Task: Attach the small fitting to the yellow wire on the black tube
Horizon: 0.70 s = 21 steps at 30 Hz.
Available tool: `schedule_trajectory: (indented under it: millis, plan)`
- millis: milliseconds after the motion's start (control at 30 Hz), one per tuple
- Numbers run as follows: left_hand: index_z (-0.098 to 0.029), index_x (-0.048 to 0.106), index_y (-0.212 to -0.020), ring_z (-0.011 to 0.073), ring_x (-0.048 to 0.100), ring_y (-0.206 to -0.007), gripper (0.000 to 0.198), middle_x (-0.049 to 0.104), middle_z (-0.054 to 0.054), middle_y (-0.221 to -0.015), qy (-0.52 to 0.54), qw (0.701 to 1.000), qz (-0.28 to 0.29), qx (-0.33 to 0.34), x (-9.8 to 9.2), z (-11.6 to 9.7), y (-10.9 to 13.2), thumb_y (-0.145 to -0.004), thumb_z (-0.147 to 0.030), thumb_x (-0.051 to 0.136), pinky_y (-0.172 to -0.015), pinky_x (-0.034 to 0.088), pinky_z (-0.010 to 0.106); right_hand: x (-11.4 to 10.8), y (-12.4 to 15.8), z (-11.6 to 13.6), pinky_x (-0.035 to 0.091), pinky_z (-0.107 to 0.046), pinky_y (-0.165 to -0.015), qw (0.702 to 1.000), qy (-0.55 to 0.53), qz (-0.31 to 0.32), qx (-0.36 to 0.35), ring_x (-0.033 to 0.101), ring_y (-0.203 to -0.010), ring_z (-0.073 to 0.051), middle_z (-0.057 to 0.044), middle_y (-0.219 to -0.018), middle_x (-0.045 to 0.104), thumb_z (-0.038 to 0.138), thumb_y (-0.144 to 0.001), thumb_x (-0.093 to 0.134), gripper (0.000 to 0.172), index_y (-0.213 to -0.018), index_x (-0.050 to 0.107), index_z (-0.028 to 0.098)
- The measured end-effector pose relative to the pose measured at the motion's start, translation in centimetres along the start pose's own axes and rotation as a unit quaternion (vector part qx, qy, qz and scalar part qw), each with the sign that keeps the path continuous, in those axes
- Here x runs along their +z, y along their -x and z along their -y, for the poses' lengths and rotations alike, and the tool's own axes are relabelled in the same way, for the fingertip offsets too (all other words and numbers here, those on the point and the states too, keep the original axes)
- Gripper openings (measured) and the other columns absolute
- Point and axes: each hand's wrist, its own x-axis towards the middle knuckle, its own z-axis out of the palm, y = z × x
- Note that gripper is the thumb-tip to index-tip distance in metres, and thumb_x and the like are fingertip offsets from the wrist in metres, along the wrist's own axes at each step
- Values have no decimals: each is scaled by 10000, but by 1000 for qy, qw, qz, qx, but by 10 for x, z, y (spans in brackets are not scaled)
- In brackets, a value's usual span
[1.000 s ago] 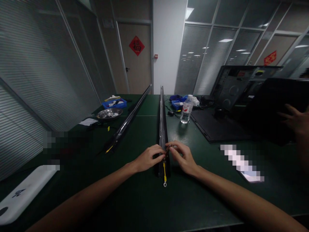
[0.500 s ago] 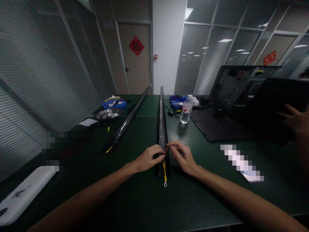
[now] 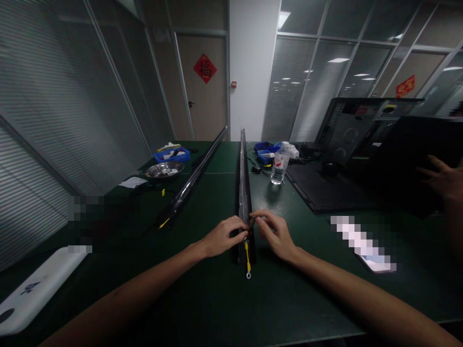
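A long black rail (image 3: pixel 243 183) lies lengthwise down the middle of the green table (image 3: pixel 202 299), its near end between my hands. A yellow wire with a metal ring terminal (image 3: pixel 247 260) sticks out of that end toward me. My left hand (image 3: pixel 222 236) grips the rail's left side, fingers curled on it. My right hand (image 3: pixel 275 233) is on the right side, thumb and fingers pinched on a small brownish part at the wire's top, too small to name.
A second black rail (image 3: pixel 193 180) lies to the left. Behind it are a metal bowl (image 3: pixel 164 170) and blue bins (image 3: pixel 170 154). A water bottle (image 3: pixel 279 164) and black panels (image 3: pixel 325 190) stand right. Another person's hand (image 3: pixel 443 180) rests far right. A white board (image 3: pixel 34 289) lies near left.
Hardly anything differs. My right hand's fingers shifted slightly at the small part by the wire; my left hand and the rail stayed put.
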Motion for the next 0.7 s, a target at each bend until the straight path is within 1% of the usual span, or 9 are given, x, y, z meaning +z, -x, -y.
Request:
schedule_trajectory:
  millis: [200, 467, 600, 700]
  plan:
    - [-182, 662, -1068, 209, 602, -1074, 187, 670, 57, -1072, -6, 1000, 2, 7, 0, -2, -1, -1039, -277, 503, -974, 477, 346, 1, 2, -2, 452, -234, -504, 1000, 5, 2, 13, 544, -545, -117, 4, -729, 593, 354, -1030, 536, 252, -1183, 651, 189]
    - [-183, 663, -1081, 209, 608, -1086, 150, 680, 61, -1111, -3, 1000, -7, 8, 0, -2, -1, -1012, -256, 551, -999, 470, 356, 0, 1, 0, 453, -239, -514, 1000, 8, 2, 3, 548, -546, -108, -22, -815, 637, 353, -1038, 516, 243, -1139, 669, 193]
    - [-180, 664, -1048, 208, 610, -1078, 164, 681, 59, -1086, -5, 1000, -8, 9, 1, -2, -1, -1025, -264, 526, -1000, 470, 356, 1, 1, -1, 436, -231, -494, 1000, 6, -1, 9, 541, -537, -112, -3, -747, 611, 363, -1032, 530, 249, -1154, 662, 190]
    - [-178, 659, -1061, 205, 607, -1087, 165, 678, 58, -1089, -4, 1000, -7, 12, 1, -2, -1, -1029, -257, 517, -1000, 468, 351, 1, 1, -1, 425, -228, -481, 1000, 3, -2, 14, 535, -524, -109, -2, -745, 613, 372, -1029, 536, 258, -1158, 658, 186]
